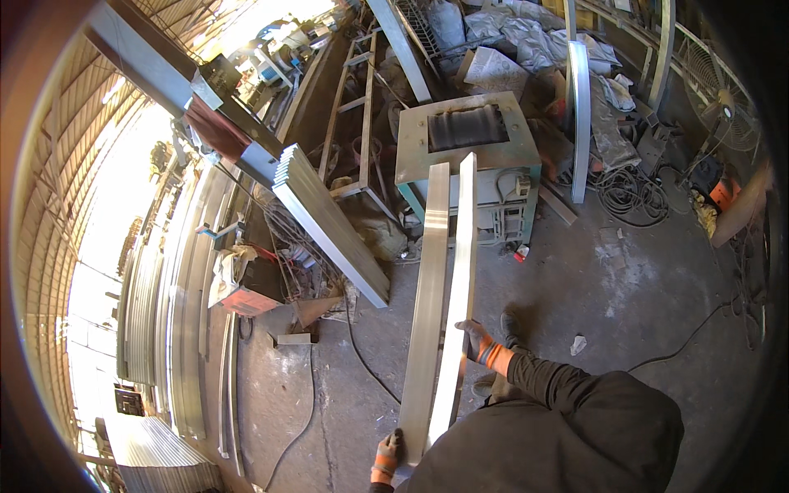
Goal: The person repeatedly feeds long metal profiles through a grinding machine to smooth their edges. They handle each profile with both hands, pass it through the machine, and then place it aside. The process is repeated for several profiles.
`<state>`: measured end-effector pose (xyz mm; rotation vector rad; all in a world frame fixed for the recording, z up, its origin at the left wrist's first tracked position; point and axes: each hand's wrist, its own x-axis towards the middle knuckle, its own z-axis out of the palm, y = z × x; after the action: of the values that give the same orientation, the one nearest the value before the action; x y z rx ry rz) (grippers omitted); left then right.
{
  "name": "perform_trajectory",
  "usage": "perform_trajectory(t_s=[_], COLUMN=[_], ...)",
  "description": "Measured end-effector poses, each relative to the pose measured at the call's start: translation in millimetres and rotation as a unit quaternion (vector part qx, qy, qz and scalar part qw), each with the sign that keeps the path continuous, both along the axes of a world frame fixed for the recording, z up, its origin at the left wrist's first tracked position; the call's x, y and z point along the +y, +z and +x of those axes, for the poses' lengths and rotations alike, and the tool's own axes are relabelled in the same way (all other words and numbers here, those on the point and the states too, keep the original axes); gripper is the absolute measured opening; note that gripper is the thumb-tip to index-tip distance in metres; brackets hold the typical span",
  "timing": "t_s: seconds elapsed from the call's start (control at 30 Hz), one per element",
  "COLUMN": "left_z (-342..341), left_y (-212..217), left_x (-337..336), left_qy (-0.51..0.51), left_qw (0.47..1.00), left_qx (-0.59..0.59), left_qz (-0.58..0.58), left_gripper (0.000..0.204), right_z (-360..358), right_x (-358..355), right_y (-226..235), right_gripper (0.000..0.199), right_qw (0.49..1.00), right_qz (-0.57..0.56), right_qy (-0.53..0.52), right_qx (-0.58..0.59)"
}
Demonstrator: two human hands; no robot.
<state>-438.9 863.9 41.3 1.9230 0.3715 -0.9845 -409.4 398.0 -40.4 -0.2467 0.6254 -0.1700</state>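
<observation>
Two long silvery metal bars stretch away from me side by side, with a narrow gap between them that widens at the far end. My left hand, in a dark and orange glove, grips the near end of the left bar. Farther along, my right hand, gloved the same way, is closed on the outer side of the right bar. The bars' far ends overlap a box-shaped greenish machine with a dark roller in its top. Whether they rest on it I cannot tell.
Left of the bars, a stack of metal profiles leans at a slant. A red box and long profiles lie farther left. Cables coil on the floor at right, near a standing fan. Another cable runs beside the bars.
</observation>
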Motion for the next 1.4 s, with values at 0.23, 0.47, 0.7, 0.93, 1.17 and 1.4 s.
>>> perform_trajectory(t_s=[0.23,0.47,0.7,0.93,1.17,1.4], left_z=[8,-17,3,-35,-42,-11], left_y=[-34,-16,78,81,44,55], left_x=[21,34,-47,-101,-55,-85], left_qy=[-0.228,-0.37,-0.231,-0.123,-0.175,-0.209], left_qw=[0.914,0.926,0.962,0.982,0.97,0.97], left_qx=[0.168,0.035,-0.019,-0.049,-0.039,-0.07], left_qz=[-0.289,-0.065,-0.144,-0.132,0.165,0.106], left_gripper=[0.041,0.05,0.068,0.102,0.087,0.071], right_z=[3,23,53,79,63,85], right_x=[-6,0,-3,-6,-5,-48], right_y=[4,-6,-3,-7,8,17], right_gripper=[0.062,0.056,0.065,0.111,0.084,0.075], right_qw=[0.965,0.995,0.933,0.88,0.93,0.934], right_qz=[0.171,-0.068,-0.359,-0.457,-0.362,-0.355], right_qy=[0.039,-0.013,-0.028,0.044,0.05,-0.016], right_qx=[-0.193,-0.074,0.011,0.117,0.045,-0.042])
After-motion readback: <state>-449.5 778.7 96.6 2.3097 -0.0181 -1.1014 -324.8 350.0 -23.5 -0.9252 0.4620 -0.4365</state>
